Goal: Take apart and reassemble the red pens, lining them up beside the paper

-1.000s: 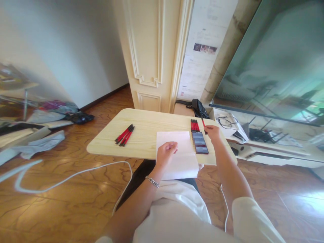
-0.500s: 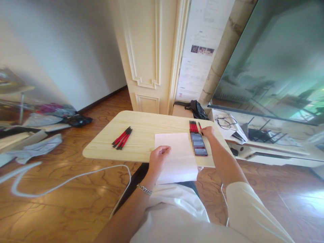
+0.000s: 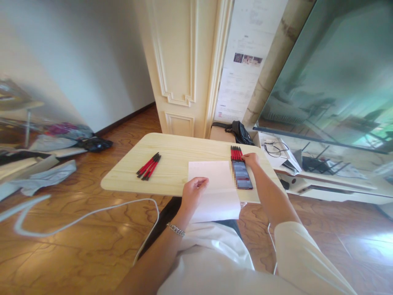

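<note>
Pale worktop (image 3: 172, 143): right fingers (image 3: 247, 157), grip unclear, apparently align red pens (image 3: 236, 154); left fingers (image 3: 200, 180) curl loosely, empty; next, steady release.

The fingertips of the right hand (image 3: 251, 159) are too small to show whether they grip or merely touch the end of the row of red pens (image 3: 236, 153). The left hand (image 3: 194, 190) hides part of the white paper (image 3: 217, 200), which itself covers some of the near edge of the table (image 3: 175, 144). Pixelation masks the left side of the phone (image 3: 245, 176), and its lines are illegible. Fine print on the poster (image 3: 241, 80) is unreadable; the television (image 3: 331, 78) runs off the frame; clutter (image 3: 63, 137) at far left blurs.
</note>
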`<state>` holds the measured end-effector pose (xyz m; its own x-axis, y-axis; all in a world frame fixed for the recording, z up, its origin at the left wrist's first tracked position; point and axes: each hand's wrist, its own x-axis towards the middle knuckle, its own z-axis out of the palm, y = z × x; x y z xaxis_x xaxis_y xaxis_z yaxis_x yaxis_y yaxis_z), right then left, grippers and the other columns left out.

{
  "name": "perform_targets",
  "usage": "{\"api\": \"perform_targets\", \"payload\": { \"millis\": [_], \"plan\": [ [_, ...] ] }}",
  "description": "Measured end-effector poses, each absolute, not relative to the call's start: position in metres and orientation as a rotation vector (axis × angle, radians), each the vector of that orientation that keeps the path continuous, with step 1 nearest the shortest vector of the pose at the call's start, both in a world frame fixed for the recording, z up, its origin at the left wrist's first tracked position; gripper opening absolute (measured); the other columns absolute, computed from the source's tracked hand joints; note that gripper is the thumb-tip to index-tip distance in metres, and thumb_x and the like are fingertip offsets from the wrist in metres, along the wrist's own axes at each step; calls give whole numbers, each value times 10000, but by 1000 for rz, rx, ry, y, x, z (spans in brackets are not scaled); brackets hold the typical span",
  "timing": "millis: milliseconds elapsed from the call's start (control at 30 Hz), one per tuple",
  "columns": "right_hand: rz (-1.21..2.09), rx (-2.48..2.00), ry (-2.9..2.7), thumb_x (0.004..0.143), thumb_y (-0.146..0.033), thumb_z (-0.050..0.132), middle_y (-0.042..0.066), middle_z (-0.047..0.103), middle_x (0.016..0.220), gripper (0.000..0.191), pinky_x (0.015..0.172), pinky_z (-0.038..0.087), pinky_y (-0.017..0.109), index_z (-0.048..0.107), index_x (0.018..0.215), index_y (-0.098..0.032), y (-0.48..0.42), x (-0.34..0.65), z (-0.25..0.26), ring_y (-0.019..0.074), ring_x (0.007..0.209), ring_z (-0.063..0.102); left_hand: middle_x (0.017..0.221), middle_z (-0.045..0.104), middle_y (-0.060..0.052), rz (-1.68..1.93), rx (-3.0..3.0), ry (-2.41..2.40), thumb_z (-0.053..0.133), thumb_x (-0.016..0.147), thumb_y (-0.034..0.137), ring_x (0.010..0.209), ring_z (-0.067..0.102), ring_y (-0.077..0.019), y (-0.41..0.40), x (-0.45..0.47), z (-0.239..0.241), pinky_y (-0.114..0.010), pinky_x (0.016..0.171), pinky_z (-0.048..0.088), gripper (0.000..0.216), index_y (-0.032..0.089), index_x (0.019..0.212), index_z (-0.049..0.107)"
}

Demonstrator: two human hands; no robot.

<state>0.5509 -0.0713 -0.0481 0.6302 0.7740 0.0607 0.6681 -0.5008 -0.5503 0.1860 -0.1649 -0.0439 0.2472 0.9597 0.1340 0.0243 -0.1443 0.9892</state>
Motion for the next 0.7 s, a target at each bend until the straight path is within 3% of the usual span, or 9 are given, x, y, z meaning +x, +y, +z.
{"api": "perform_targets", "payload": {
  "millis": [200, 400, 600, 700],
  "plan": [
    [252, -2316, -1148, 749, -386, 649, 121, 725, 924, 313, 771, 464, 291, 760, 929, -154, -74, 548, -48, 246, 898, 655, 838, 720, -80, 1121, 1444, 995, 639, 770, 431, 779, 658, -189, -165, 186, -38, -286, 672, 509, 339, 155, 961, 690],
    [225, -2302, -1157, 731, -366, 652, 148, 725, 876, 313, 740, 461, 292, 761, 897, -124, -76, 543, -44, 247, 855, 664, 867, 723, -70, 1169, 1607, 1087, 596, 810, 427, 787, 664, -180, -154, 170, -30, -289, 722, 517, 314, 169, 965, 685],
    [162, -2235, -1136, 789, -427, 552, 155, 715, 947, 413, 742, 450, 340, 736, 985, -114, -90, 527, -37, 279, 881, 644, 927, 721, -48, 1121, 1984, 1490, 547, 845, 376, 803, 653, -177, -121, 111, -21, -294, 792, 494, 257, 199, 956, 695],
    [58, -1986, -1081, 794, -433, 528, 130, 721, 877, 413, 703, 447, 329, 738, 938, -108, -103, 502, -34, 252, 780, 637, 940, 715, -67, 1082, 2097, 1762, 511, 863, 317, 811, 644, -186, -103, 74, -16, -296, 817, 475, 249, 180, 947, 701]
  ]
}}
